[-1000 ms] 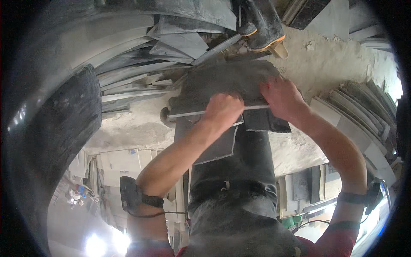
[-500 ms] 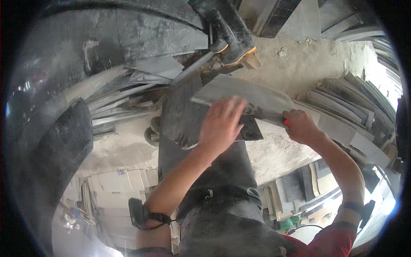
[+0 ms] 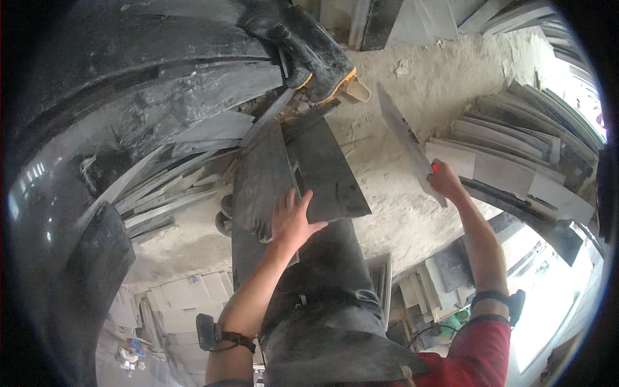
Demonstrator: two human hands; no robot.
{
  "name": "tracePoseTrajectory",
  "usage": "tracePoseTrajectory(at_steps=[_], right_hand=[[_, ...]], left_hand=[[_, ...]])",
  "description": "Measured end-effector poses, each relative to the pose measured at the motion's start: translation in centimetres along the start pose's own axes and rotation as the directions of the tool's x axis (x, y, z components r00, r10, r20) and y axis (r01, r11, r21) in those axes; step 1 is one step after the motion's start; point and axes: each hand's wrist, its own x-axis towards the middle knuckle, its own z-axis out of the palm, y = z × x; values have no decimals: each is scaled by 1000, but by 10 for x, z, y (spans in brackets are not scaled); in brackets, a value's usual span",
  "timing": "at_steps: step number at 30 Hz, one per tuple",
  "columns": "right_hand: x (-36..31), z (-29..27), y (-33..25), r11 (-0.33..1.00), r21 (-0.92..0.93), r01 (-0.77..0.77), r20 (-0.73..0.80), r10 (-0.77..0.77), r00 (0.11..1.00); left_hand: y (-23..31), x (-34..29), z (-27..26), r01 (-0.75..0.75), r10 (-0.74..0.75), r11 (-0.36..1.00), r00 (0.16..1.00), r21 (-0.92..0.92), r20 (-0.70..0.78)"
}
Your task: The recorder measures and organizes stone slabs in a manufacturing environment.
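My right hand point(image 3: 447, 182) is closed around the near end of a thin grey slab point(image 3: 408, 138), held on edge out to the right. A small red piece point(image 3: 434, 168) shows at its fingers; I cannot make out its kind. My left hand point(image 3: 293, 224), fingers apart, rests on the near edge of a dark grey slab point(image 3: 263, 174). Right beside that lies a second dark slab point(image 3: 330, 174), angled away from me, under the thumb side of that hand.
Stacked offcut slabs point(image 3: 174, 187) lean at the left, with more slab stacks point(image 3: 516, 148) at the right. Another person's black boot point(image 3: 325, 64) stands at the far side. Large dark sheets point(image 3: 148, 122) fill the upper left. A dusty floor point(image 3: 393, 187) runs between.
My right hand has swung the thin grey slab off the dark slabs, outward to the right and onto its edge. My left hand has come off it and moved left to the dark slab.
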Motion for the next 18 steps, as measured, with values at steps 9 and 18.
tracePoseTrajectory(at_steps=[9,18], right_hand=[[10,186,38,879,463,-114,-64,162,985],[-9,271,25,590,786,-184,-28,332,943]], left_hand=[[-20,-19,-1,69,-72,997,992,28,100],[-76,47,-112,331,-318,940,938,81,-138]])
